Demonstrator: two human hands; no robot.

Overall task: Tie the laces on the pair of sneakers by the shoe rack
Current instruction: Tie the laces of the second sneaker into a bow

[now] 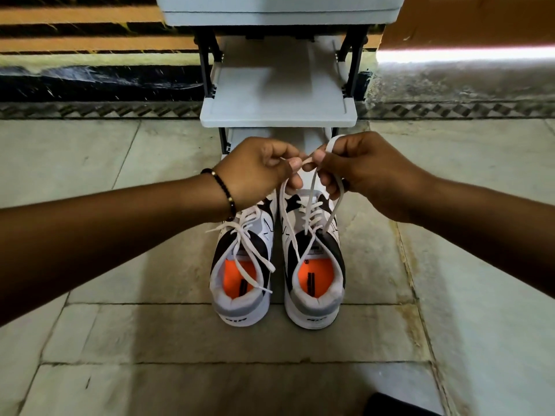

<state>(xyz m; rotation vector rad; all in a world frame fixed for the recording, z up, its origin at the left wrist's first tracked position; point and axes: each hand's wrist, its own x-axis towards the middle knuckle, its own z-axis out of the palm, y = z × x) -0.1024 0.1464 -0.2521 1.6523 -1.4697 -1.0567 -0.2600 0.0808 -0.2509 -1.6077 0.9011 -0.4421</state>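
Observation:
Two white-and-black sneakers with orange insoles stand side by side on the floor, heels toward me. The left sneaker (240, 283) has a loose bow whose lace ends trail over its opening. Both white laces (312, 187) of the right sneaker (315, 283) are lifted above it. My left hand (258, 169) pinches one lace strand; my right hand (360, 166) holds the other, which loops over its fingers. The two hands almost touch above the shoe's toe.
A grey shoe rack (277, 112) with black side frames stands just beyond the sneakers, its lower shelf jutting toward me. Stone floor tiles (135, 325) spread all round. A dark patterned wall base (99, 82) runs behind. Something dark (399, 405) shows at the bottom edge.

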